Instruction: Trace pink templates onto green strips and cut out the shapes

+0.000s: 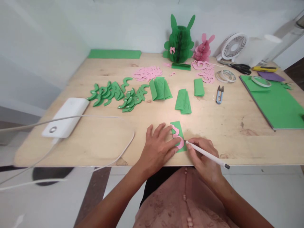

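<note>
My left hand (159, 144) lies with its fingers spread, fingertips pressing a curved pink paper cutout (181, 143) onto a small green paper piece (175, 123) near the table's front edge. My right hand (206, 155) grips a white pen (209, 154) with a dark end. The pen's tip is beside the cutout's right edge, at the border of the green paper. Just beyond the hands lie folded green papers (182, 102) with faint outlines on them. To the left are curved green cutouts (130, 101) in loose piles, and farther back a heap of pink cutouts (147, 73).
A white power bank (66, 117) with cables lies at the left. Behind stand a green paper rabbit (180, 44), a pink one (203, 49) and a white fan (234, 47). Blue snips (219, 95), tape rolls (225, 76), black-handled scissors (241, 68) and green sheets (280, 107) occupy the right.
</note>
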A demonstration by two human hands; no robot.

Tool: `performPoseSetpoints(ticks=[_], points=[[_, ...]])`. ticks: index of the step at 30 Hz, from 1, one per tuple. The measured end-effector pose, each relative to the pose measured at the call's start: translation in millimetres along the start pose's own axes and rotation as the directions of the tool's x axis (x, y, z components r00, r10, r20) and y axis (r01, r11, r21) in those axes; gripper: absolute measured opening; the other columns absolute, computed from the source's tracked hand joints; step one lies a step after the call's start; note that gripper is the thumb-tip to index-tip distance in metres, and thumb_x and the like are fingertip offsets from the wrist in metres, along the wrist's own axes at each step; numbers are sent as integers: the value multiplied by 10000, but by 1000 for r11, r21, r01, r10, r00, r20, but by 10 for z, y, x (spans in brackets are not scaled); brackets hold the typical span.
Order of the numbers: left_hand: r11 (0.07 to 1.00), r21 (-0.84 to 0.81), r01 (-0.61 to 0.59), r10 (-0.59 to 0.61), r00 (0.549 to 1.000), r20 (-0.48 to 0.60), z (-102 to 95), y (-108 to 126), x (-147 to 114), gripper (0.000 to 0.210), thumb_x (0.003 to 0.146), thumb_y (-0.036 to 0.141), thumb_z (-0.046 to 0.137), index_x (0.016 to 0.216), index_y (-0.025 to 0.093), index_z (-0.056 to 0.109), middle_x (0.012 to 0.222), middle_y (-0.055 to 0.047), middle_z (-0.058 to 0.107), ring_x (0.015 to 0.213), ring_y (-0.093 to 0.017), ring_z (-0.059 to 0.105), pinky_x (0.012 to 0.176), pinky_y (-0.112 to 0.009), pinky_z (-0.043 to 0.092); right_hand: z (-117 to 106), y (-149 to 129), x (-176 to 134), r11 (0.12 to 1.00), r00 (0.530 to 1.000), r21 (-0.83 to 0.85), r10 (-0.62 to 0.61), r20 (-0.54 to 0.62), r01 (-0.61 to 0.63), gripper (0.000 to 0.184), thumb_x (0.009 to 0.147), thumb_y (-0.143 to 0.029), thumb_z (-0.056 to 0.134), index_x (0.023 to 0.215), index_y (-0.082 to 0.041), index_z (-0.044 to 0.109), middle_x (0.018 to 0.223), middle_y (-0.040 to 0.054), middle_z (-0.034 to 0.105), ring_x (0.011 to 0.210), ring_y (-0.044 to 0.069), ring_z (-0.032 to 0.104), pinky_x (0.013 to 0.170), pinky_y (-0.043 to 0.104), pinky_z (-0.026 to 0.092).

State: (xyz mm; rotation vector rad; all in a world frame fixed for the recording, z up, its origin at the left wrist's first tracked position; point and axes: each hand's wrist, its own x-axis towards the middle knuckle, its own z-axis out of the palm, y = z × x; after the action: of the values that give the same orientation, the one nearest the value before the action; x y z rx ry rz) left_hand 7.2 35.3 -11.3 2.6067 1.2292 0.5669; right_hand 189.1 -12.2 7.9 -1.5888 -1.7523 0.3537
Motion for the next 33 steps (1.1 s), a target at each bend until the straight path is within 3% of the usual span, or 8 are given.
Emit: performPoseSetpoints(ticks=[33], points=[[1000, -13, 4, -4, 1000, 5, -16, 5, 6, 240, 882, 372, 525, 1081, 350, 657, 1329, -66, 515, 1292, -316, 360, 1044, -566, 196, 6, 22, -56, 999, 999, -25, -46, -21, 45, 70, 867, -194, 549, 859, -206, 617, 756, 26, 698, 713, 189, 629, 725, 359, 436]])
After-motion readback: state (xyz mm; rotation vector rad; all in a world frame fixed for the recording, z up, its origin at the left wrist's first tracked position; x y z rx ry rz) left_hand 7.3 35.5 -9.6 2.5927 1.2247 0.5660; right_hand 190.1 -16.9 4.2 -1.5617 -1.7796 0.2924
